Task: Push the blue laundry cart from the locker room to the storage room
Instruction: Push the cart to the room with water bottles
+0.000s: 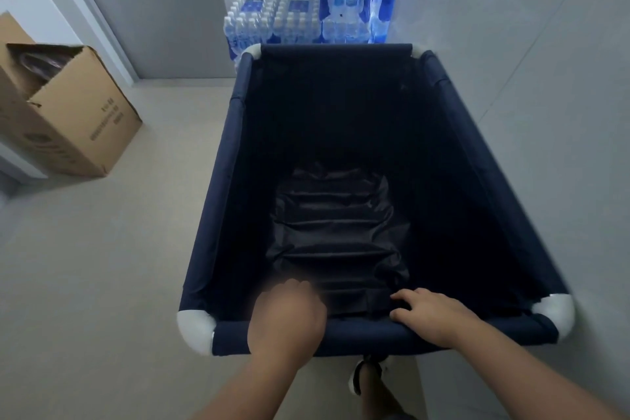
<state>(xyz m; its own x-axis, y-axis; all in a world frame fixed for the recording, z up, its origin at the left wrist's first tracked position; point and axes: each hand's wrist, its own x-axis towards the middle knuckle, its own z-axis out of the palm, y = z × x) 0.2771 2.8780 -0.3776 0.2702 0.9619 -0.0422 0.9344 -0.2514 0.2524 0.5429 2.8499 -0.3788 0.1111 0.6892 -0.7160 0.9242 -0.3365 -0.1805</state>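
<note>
Left hand blurred — box edge-cropped

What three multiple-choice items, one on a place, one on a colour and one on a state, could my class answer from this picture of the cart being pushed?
1. Where does the cardboard box stand?
A. on the floor to the left of the cart
B. inside the cart
C. on top of the water packs

2. What colour are the cart's corner joints?
A. red
B. white
C. yellow

3. How is the cart being held?
A. one hand on a side rail
B. no hand touching it
C. both hands on the near rail

Key:
1 A, the box sits on the floor left of the cart, flaps open.
2 B, the corner joints show white against the navy fabric.
3 C, the left hand and right hand both rest on the near rail, with the water packs just beyond the far end.
</note>
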